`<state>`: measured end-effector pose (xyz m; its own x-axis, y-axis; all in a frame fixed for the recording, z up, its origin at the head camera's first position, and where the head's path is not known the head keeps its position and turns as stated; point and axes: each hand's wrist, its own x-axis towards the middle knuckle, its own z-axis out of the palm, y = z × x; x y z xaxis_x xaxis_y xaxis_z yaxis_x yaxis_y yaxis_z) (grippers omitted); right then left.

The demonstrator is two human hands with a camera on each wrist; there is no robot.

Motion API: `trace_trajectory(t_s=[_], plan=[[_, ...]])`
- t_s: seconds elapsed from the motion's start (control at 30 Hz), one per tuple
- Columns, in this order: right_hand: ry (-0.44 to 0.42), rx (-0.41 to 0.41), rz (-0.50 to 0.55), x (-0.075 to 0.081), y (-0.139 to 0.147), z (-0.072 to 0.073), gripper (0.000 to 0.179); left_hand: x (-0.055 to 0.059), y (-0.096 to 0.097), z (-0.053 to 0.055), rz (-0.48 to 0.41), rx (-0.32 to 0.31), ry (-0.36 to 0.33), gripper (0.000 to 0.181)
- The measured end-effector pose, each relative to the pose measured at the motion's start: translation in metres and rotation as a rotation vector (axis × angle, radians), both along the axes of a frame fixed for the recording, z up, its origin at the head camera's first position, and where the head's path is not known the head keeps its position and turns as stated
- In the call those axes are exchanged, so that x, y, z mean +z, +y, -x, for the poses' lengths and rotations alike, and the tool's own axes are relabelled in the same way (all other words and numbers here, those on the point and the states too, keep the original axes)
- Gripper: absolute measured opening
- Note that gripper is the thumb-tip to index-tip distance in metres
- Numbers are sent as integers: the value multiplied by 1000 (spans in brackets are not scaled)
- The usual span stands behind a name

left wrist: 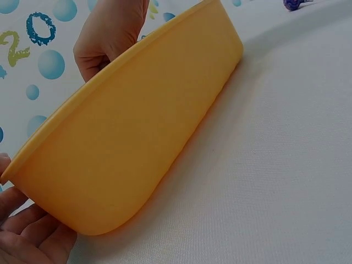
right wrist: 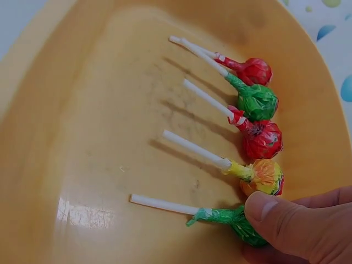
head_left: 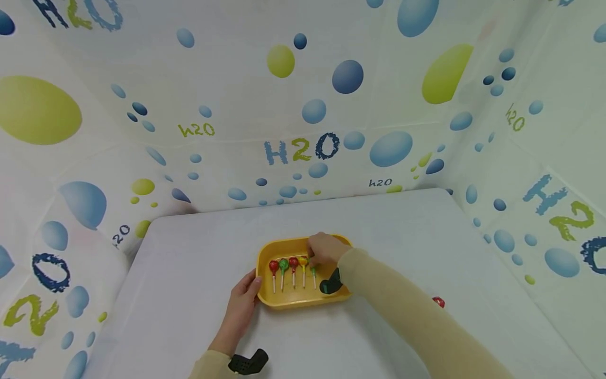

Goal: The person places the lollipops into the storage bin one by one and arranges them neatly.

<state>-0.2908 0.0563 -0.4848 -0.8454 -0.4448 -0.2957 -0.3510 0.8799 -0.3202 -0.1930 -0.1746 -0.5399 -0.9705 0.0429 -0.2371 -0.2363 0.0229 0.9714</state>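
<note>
A yellow plastic tray (head_left: 293, 301) sits on the white table, and my left hand (head_left: 242, 301) grips its left end, with the thumb at the rim and fingers against the outer wall. Inside the tray, my right hand (head_left: 325, 248) pinches the wrapped head of a green lollipop (right wrist: 242, 221) at the right end of a row. Beside it lie a yellow lollipop (right wrist: 264, 175), a red lollipop (right wrist: 263, 140), another green lollipop (right wrist: 257, 103) and another red lollipop (right wrist: 256, 71). Their heads point to the tray's far side, their white sticks toward me.
Right of the tray, a red-wrapped candy (head_left: 438, 301) lies on the table (head_left: 189, 273), partly covered by the right sleeve (head_left: 407, 310). A white curtain (head_left: 236, 95) printed with blue and green dots hangs behind and at both sides.
</note>
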Motion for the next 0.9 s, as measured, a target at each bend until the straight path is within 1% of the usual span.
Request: trace_trajectory(t_s=[0.2,0.33,0.6,0.9], plan=[[13,-4,-4,0,-1,-1,15,-2,-1,1,-3,2,1,50],[10,-16,-5,0,-1,-1,16,-2,-1,1,4,0,-5,50],[13,-12,-9,-4,-1,0,20,0,-1,1,12,-5,-10,49],[2,-18,-37,1,-1,-3,16,-1,-1,0,19,-4,0,50]])
